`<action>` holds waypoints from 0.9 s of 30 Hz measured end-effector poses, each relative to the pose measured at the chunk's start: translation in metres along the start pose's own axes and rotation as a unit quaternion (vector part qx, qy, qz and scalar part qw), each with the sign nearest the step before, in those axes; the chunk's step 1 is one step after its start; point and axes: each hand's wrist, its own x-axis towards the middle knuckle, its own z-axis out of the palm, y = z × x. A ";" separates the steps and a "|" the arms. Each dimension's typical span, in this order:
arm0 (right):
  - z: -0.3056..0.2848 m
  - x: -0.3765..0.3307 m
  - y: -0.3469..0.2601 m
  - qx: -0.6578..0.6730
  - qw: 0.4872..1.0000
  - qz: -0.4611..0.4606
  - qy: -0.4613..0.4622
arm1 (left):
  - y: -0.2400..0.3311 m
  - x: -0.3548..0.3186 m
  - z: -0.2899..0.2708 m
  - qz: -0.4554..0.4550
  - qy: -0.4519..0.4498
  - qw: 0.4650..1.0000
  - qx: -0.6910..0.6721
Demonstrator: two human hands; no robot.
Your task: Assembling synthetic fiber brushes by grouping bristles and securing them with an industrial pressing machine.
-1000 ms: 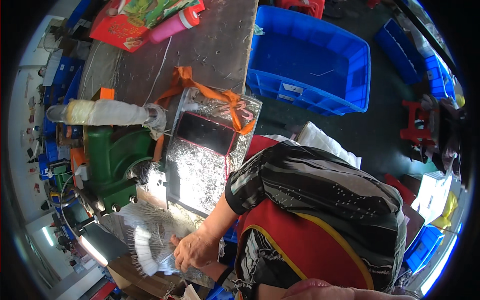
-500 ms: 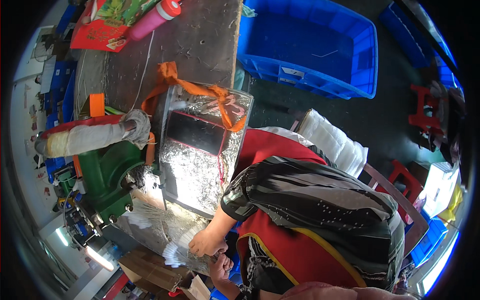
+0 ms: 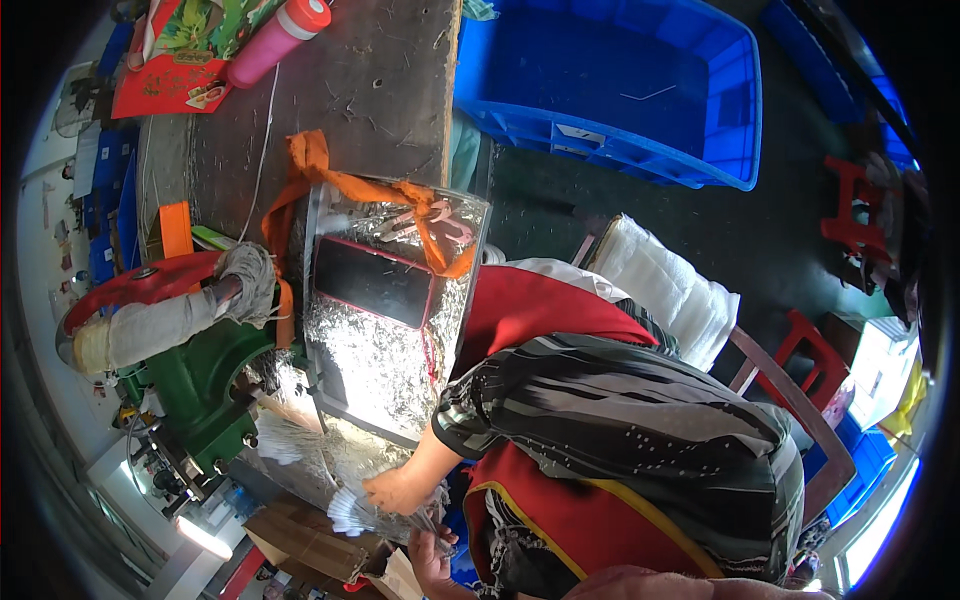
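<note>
My right hand (image 3: 398, 492) reaches in over the worktable, fingers bent and close together. Under its fingertips a fan of thin white strips (image 3: 347, 511) spreads out; what the fingers grip is hidden. Just below it, my left hand (image 3: 430, 556) is closed on a bundle of thin pale strands (image 3: 432, 517), which runs up toward the right hand. More whitish strands (image 3: 278, 440) lie loose beside a green hand press (image 3: 205, 395). The press has a lever (image 3: 150, 332) wrapped in pale cloth.
A phone (image 3: 372, 284) lies on a shiny, foil-like panel (image 3: 365, 375) with an orange cloth strip (image 3: 308, 160) tied at its top. A pink bottle (image 3: 275, 45) and red box (image 3: 165, 88) stand beyond. A blue crate (image 3: 630, 145) is at upper right, a cardboard box (image 3: 310, 540) below.
My right hand has shifted slightly left, its fingers now over the white strips. My left hand has dropped lower and farther from the right, showing the strands between them. The view has shifted slightly.
</note>
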 end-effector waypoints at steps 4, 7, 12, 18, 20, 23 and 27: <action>0.003 0.013 0.005 0.034 0.999 -0.001 -0.041 | 0.031 0.042 0.105 0.052 0.042 0.992 -0.109; 0.005 0.025 0.006 0.041 0.997 0.020 -0.064 | 0.045 0.058 0.155 0.097 0.075 0.969 -0.214; 0.012 0.037 0.009 0.063 0.992 0.082 -0.074 | 0.049 0.074 0.183 0.166 0.124 0.900 -0.384; 0.020 0.030 0.002 0.093 0.989 0.110 -0.027 | 0.023 0.039 0.098 0.241 0.192 0.769 -0.560; 0.018 0.030 0.000 0.071 0.994 0.080 -0.034 | 0.000 0.046 0.064 0.255 0.198 0.710 -0.625; 0.020 0.022 0.009 0.085 0.991 0.098 -0.016 | -0.054 0.095 -0.014 0.245 0.224 0.707 -0.624; 0.035 0.028 0.019 0.115 0.989 0.097 0.003 | -0.029 0.058 0.043 0.325 0.327 0.886 0.032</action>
